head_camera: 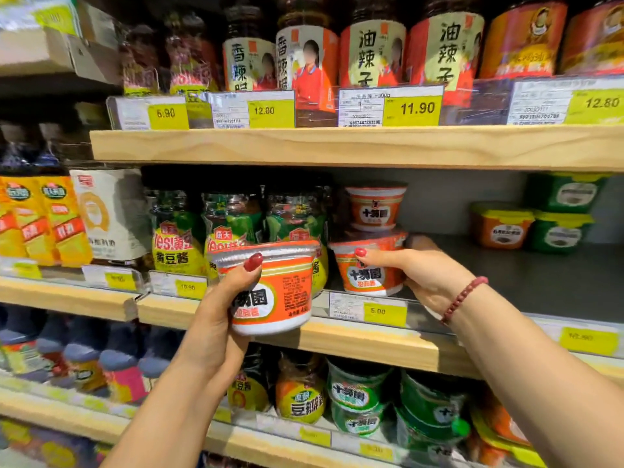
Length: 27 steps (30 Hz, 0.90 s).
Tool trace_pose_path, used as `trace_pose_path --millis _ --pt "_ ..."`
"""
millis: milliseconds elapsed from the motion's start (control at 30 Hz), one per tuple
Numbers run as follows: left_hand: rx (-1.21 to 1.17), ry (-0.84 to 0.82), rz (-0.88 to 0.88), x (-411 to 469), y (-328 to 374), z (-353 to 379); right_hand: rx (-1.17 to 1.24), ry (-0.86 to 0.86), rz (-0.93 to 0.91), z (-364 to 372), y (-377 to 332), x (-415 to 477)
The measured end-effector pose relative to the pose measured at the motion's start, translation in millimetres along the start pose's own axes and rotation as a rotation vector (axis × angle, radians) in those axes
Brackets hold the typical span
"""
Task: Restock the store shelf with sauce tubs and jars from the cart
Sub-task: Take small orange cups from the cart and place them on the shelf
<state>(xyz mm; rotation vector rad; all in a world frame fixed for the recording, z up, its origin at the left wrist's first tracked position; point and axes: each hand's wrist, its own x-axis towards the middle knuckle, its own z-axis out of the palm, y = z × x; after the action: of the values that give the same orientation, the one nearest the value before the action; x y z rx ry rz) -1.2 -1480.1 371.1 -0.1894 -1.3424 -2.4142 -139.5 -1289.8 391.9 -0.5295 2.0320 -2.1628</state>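
My left hand grips an orange-and-white sauce tub from the left and below, holding it in front of the middle shelf's wooden edge. My right hand wraps around a second orange tub that stands on the middle shelf, thumb on its front rim. A third orange tub sits stacked behind and above it. The cart is out of view.
Green-labelled jars stand left of the tubs. Green and orange square tubs sit at the far right, with bare grey shelf between. Tall chilli jars fill the top shelf; jars and green tubs fill the lower one.
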Motion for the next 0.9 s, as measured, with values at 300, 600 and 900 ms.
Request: trace_pose_path --millis 300,600,900 --pt "0.001 -0.015 -0.005 6 -3 -4 -0.239 -0.201 0.069 -17 -6 -4" --pt "0.02 -0.026 -0.014 11 -8 -2 -0.478 0.007 -0.208 -21 -2 -14" --pt "0.031 -0.066 -0.015 14 -12 10 -0.465 -0.165 -0.184 -28 3 -8"
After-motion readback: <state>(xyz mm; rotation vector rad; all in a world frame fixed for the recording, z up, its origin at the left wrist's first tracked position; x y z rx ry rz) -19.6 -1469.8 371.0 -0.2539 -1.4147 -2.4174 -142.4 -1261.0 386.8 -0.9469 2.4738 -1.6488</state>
